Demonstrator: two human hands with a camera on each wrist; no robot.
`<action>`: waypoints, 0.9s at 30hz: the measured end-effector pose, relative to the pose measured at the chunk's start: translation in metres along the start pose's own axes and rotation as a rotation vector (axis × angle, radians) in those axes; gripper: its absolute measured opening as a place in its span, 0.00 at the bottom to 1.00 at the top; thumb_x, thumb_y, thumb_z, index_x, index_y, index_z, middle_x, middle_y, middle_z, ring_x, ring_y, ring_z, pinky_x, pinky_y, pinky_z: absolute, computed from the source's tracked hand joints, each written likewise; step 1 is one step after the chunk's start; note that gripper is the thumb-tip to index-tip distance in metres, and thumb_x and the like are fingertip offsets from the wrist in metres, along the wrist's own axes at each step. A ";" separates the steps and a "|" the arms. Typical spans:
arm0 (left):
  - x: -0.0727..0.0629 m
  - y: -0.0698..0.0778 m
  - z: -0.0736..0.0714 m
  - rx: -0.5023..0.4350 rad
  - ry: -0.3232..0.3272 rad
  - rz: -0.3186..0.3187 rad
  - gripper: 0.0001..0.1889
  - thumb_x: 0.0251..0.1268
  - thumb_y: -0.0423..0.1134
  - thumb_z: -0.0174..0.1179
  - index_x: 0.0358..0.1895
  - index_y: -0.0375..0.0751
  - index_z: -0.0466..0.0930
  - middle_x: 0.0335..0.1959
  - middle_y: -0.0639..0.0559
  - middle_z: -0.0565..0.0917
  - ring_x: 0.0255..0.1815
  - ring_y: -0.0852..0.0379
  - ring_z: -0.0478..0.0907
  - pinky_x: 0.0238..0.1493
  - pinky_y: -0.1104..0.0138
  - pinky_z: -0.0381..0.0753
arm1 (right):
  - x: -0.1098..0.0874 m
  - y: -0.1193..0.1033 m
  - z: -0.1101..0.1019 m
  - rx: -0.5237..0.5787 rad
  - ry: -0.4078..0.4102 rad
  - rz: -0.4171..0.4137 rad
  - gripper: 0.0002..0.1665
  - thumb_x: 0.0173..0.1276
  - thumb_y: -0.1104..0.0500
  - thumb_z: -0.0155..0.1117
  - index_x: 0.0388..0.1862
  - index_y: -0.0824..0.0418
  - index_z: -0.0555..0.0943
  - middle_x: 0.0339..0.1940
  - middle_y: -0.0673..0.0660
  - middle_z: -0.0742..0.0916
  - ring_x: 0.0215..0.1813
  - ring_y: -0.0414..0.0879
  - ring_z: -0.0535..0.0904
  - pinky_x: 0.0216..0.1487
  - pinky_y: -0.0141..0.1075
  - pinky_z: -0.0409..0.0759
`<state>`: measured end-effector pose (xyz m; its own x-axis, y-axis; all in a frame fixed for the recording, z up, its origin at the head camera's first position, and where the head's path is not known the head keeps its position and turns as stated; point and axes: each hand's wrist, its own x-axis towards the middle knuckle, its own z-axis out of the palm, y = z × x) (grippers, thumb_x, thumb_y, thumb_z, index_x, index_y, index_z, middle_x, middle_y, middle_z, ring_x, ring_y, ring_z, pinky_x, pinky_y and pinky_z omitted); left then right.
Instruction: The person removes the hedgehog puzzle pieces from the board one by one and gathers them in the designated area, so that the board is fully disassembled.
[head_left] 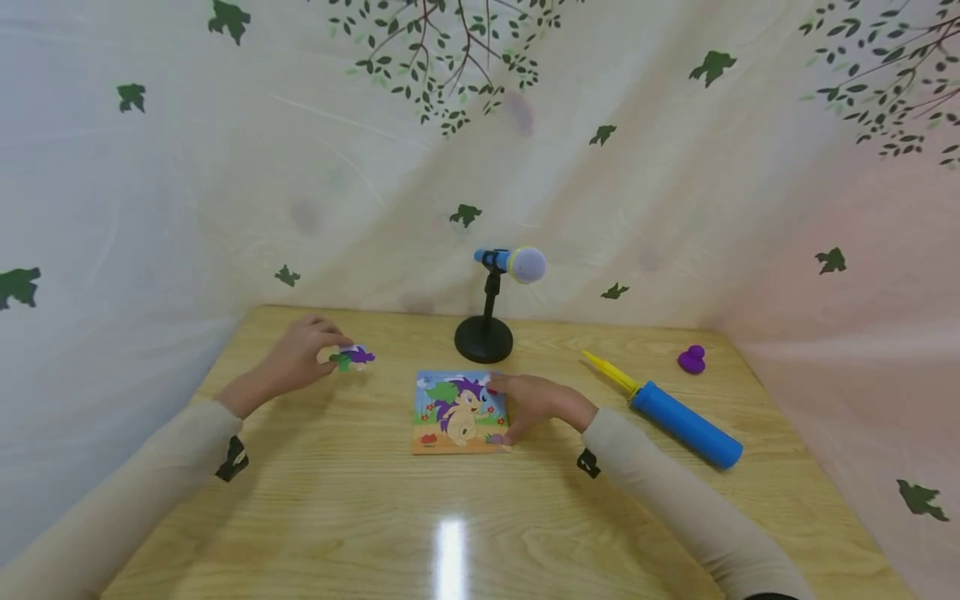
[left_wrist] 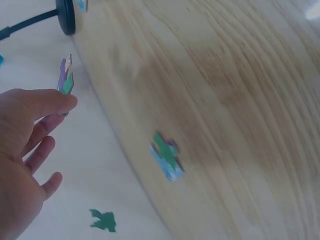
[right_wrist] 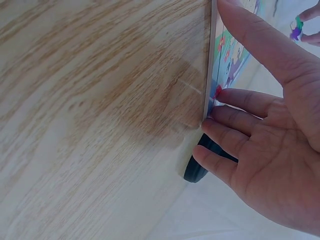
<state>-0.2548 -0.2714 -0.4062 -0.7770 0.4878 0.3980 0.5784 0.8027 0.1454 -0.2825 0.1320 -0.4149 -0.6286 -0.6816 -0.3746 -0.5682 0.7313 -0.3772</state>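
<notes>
Thumb and index finger of my left hand (head_left: 300, 358) pinch a puzzle piece (head_left: 354, 357), purple and green, raised above the table's left part. Under that hand, in the left wrist view, a second puzzle piece (left_wrist: 166, 157) in green and light blue lies on the wood. My right hand (head_left: 538, 403) touches the right side of a square puzzle board (head_left: 457, 421) with a purple-haired cartoon hedgehog on it. Its thumb lies at the near right corner, its fairly straight fingers (right_wrist: 245, 102) at the far right corner, covering part of that edge.
Behind the board stands a toy microphone (head_left: 527, 265) on a black round-based stand (head_left: 483, 340). A blue hand pump (head_left: 686, 425) with a yellow nozzle lies right of my right hand. Farther right is a small purple knobbed object (head_left: 692, 359). A leaf-patterned curtain (head_left: 375, 233) backs the table.
</notes>
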 end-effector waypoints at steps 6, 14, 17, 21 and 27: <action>-0.009 -0.019 0.002 -0.008 -0.033 -0.051 0.18 0.47 0.25 0.75 0.46 0.32 0.88 0.43 0.37 0.87 0.50 0.35 0.79 0.53 0.41 0.78 | -0.001 0.001 0.000 -0.006 -0.001 -0.008 0.58 0.56 0.49 0.82 0.79 0.65 0.62 0.83 0.63 0.60 0.83 0.60 0.58 0.81 0.52 0.59; -0.015 -0.031 0.008 -0.032 -0.064 -0.083 0.16 0.47 0.25 0.73 0.44 0.34 0.88 0.43 0.36 0.88 0.46 0.36 0.79 0.50 0.41 0.77 | -0.001 0.003 -0.001 -0.027 -0.005 -0.013 0.58 0.57 0.49 0.81 0.80 0.65 0.61 0.83 0.64 0.59 0.83 0.61 0.57 0.81 0.52 0.58; -0.017 -0.035 0.014 -0.043 -0.084 -0.085 0.16 0.47 0.26 0.73 0.43 0.34 0.88 0.44 0.36 0.88 0.47 0.35 0.79 0.50 0.40 0.77 | 0.000 0.004 0.000 -0.034 -0.005 -0.018 0.58 0.57 0.48 0.81 0.80 0.65 0.61 0.83 0.64 0.60 0.83 0.60 0.57 0.81 0.51 0.58; -0.018 -0.038 0.020 -0.068 -0.106 -0.094 0.16 0.46 0.26 0.73 0.42 0.34 0.88 0.44 0.37 0.88 0.47 0.35 0.78 0.51 0.39 0.75 | 0.001 0.004 0.001 -0.036 -0.007 -0.018 0.58 0.57 0.48 0.81 0.80 0.64 0.61 0.84 0.63 0.60 0.83 0.60 0.57 0.81 0.51 0.58; -0.018 -0.039 0.025 -0.059 -0.141 -0.113 0.16 0.44 0.25 0.71 0.42 0.35 0.89 0.42 0.39 0.88 0.46 0.36 0.78 0.48 0.43 0.78 | 0.000 0.003 0.000 -0.019 -0.008 -0.018 0.58 0.58 0.49 0.81 0.80 0.64 0.61 0.84 0.63 0.59 0.83 0.60 0.57 0.81 0.52 0.58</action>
<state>-0.2692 -0.3029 -0.4413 -0.8626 0.4423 0.2456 0.4959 0.8355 0.2368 -0.2841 0.1345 -0.4160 -0.6141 -0.6948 -0.3742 -0.5893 0.7192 -0.3682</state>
